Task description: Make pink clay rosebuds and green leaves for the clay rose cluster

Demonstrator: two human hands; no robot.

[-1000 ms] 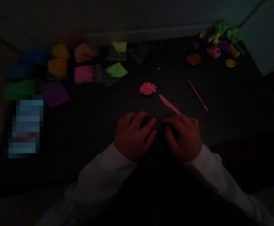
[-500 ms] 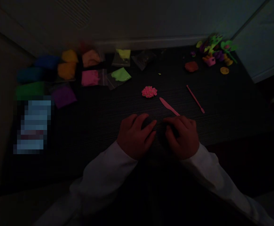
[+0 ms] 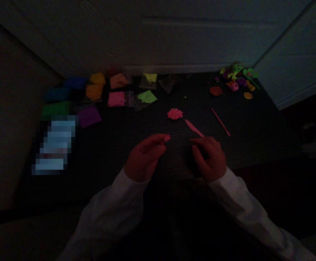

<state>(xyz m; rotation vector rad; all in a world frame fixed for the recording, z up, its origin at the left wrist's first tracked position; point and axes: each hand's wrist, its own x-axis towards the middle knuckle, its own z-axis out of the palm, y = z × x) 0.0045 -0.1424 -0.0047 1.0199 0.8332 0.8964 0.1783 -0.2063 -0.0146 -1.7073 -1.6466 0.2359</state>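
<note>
The scene is very dim. My left hand (image 3: pixel 144 156) is raised a little off the dark table (image 3: pixel 255 137) and pinches a small pink clay piece (image 3: pixel 167 138) at its fingertips. My right hand (image 3: pixel 209 157) rests on the table with fingers curled; what lies under it is hidden. Just beyond its fingers lies a pink plastic knife tool (image 3: pixel 193 128). A pink clay flower (image 3: pixel 175 114) sits farther back, between the two hands. A thin pink stick tool (image 3: pixel 221 122) lies to the right of the knife.
Bags of coloured clay lie at the back left: pink (image 3: pixel 116 99), green (image 3: pixel 147 97), orange (image 3: pixel 94 91), purple (image 3: pixel 88 116), blue (image 3: pixel 75 83). A blurred bright rectangle (image 3: pixel 55 145) sits at the left. Finished clay figures (image 3: pixel 236 78) and a red lump (image 3: pixel 215 91) stand at the back right corner.
My left hand has lifted from the table and moved left with a small pink clay piece at its fingertips. The camera has tilted up, so everything sits lower and smaller.
</note>
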